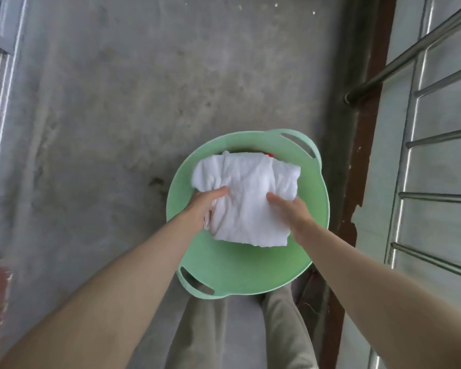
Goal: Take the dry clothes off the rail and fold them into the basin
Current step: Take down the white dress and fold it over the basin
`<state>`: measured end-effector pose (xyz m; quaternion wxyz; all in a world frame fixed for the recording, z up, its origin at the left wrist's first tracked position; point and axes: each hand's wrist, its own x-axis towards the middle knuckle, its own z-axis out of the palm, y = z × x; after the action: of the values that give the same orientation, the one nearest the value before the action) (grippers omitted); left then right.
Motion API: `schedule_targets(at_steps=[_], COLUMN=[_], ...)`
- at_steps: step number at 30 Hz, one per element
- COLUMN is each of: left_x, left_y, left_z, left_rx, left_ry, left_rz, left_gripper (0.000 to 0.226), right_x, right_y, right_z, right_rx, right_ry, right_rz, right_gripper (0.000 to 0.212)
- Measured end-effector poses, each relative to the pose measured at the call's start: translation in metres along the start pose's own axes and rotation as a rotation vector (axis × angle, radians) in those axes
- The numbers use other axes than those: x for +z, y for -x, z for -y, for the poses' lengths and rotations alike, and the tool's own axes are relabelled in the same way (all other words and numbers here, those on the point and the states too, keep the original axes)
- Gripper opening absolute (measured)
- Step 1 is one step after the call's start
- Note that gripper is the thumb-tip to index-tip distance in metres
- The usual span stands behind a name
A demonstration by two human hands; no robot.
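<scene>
A folded white garment [250, 198] sits over the middle of a round mint-green basin [240, 272] on the concrete floor. My left hand [205, 206] grips its left edge, with the fingers tucked under the cloth. On the right edge, my right hand [290, 211] holds it with the thumb on top. A bit of red cloth [270, 155] and something dark show beneath the white garment at the far side of the basin. Whether the garment rests on them or hangs just above, I cannot tell.
A steel rail [410, 54] and its horizontal bars [442, 137] run along the right, bare of clothes here. A dark red-brown strip [367, 129] edges the floor beside the basin. Grey concrete floor [144, 102] spreads ahead and left. My trouser legs [277, 328] stand behind the basin.
</scene>
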<state>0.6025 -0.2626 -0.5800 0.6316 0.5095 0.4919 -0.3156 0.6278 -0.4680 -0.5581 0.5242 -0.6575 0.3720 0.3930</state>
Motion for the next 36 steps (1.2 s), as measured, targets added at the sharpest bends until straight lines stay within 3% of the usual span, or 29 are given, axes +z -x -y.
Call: schedule_targets(at_steps=[2, 7, 9, 12, 14, 16, 19, 22, 25, 28, 31, 36], left_x=[-0.001, 0.003, 0.005, 0.009, 0.012, 0.011, 0.009, 0.003, 0.0, 0.005, 0.008, 0.007], left_y=[-0.021, -0.056, -0.072, -0.095, -0.108, -0.113, -0.104, -0.091, -0.074, -0.072, -0.09, -0.129], left_z=[0.009, 0.003, 0.002, 0.006, 0.012, 0.016, 0.019, 0.021, 0.02, 0.024, 0.034, 0.038], left_rx=[-0.006, 0.047, 0.069, 0.082, 0.09, 0.099, 0.16, 0.312, 0.664, 0.915, 0.838, 0.643], left_ry=[0.039, 0.112, 0.104, 0.049, 0.045, 0.027, 0.041, -0.017, -0.3, -0.909, -1.359, -1.479], left_rz=[0.003, -0.011, -0.008, -0.061, -0.105, -0.137, -0.199, -0.345, -0.532, -0.398, -0.218, -0.215], left_gripper=[0.076, 0.04, 0.035, 0.027, 0.038, 0.052, 0.055, 0.061, 0.069, 0.1, 0.126, 0.144], right_x=[0.005, 0.014, 0.017, 0.021, 0.021, 0.018, 0.015, 0.016, 0.027, 0.038, 0.044, 0.056], right_y=[-0.021, -0.06, -0.079, -0.106, -0.118, -0.121, -0.112, -0.095, -0.08, -0.088, -0.103, -0.136], right_z=[-0.011, -0.01, -0.01, -0.014, -0.021, -0.026, -0.029, -0.033, -0.035, -0.036, -0.03, -0.024], right_rx=[-0.002, -0.092, -0.129, -0.184, -0.153, -0.15, -0.285, -0.499, -0.7, -0.73, -0.631, -0.586], right_ry=[0.005, -0.016, 0.006, 0.101, 0.178, 0.214, 0.313, 0.524, 0.667, 1.043, 1.238, 1.431], right_rz=[-0.004, -0.035, -0.043, -0.074, -0.122, -0.149, -0.182, -0.327, -0.394, -0.322, -0.172, -0.092], right_gripper=[0.032, 0.028, 0.038, 0.078, 0.092, 0.09, 0.086, 0.084, 0.074, 0.1, 0.121, 0.138])
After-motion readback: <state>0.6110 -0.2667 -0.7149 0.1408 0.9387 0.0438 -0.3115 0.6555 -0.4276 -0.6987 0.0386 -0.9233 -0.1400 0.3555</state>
